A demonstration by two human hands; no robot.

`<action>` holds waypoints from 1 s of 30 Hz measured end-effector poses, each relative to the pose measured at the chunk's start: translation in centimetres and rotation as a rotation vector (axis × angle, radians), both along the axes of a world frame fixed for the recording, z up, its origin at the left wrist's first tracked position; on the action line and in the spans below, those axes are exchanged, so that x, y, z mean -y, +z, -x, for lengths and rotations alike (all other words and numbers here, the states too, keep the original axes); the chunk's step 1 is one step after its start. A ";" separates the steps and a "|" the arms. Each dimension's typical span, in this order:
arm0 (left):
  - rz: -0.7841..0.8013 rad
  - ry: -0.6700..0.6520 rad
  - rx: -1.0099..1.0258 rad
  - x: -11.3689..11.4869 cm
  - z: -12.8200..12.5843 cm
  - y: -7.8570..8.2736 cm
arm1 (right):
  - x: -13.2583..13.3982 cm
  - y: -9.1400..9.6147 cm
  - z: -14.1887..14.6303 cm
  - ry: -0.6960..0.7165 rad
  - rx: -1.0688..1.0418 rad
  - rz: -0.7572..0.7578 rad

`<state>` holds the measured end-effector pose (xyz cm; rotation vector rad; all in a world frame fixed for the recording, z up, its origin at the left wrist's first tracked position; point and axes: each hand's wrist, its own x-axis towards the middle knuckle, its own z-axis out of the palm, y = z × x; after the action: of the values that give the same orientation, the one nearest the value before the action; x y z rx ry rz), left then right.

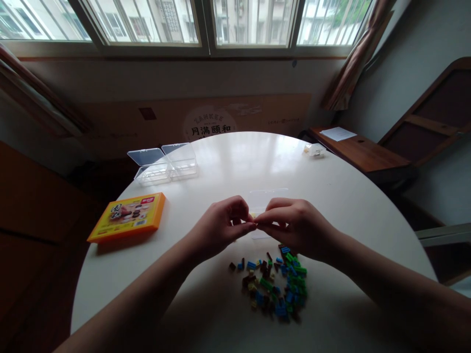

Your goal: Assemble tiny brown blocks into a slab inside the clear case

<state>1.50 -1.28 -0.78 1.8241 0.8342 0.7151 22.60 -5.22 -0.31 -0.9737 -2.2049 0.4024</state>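
My left hand (pixel 226 223) and my right hand (pixel 294 223) meet above the table, thumbs and forefingers pinched together with the tips touching. Whatever lies between the fingertips is too small and hidden to name; a speck of pale yellow shows just beside them. Behind the hands, partly covered by them, is a clear plastic box with its lid (pixel 270 195) raised. Nearer to me lies a loose heap of small building bricks (pixel 279 289) in green, blue, brown and pale yellow.
On the white round table (pixel 349 206), two clear plastic boxes (pixel 167 169) stand with lids up at the back left. An orange and yellow game box (pixel 128 215) lies at the left edge. A small clear packet (pixel 314 150) sits at the far right.
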 end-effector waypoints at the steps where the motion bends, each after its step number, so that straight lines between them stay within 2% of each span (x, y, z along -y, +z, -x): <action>1: 0.007 0.000 0.003 0.0 0.0 0.0 | 0.0 0.0 0.0 0.003 0.008 0.000; 8: -0.045 0.001 -0.064 0.1 0.0 0.2 | 0.0 0.2 0.1 -0.024 0.061 0.022; 12: -0.214 0.027 -0.248 -0.2 0.5 0.6 | -0.1 0.3 0.0 -0.116 0.114 0.037; 17: -0.382 0.037 -0.406 -0.4 0.8 0.7 | -0.9 -0.3 -0.4 -0.256 0.295 0.112; 22: -0.394 -0.013 -0.476 -0.3 0.5 0.1 | -1.3 -1.1 -0.1 -0.311 0.385 0.153; 30: -0.375 0.018 -0.532 -0.2 0.5 -0.3 | -1.4 -1.1 0.5 -0.334 0.433 0.133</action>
<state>0.98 -1.09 -1.10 2.4020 1.1119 0.4129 22.10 -3.86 -1.36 -1.5960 -2.3454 0.1959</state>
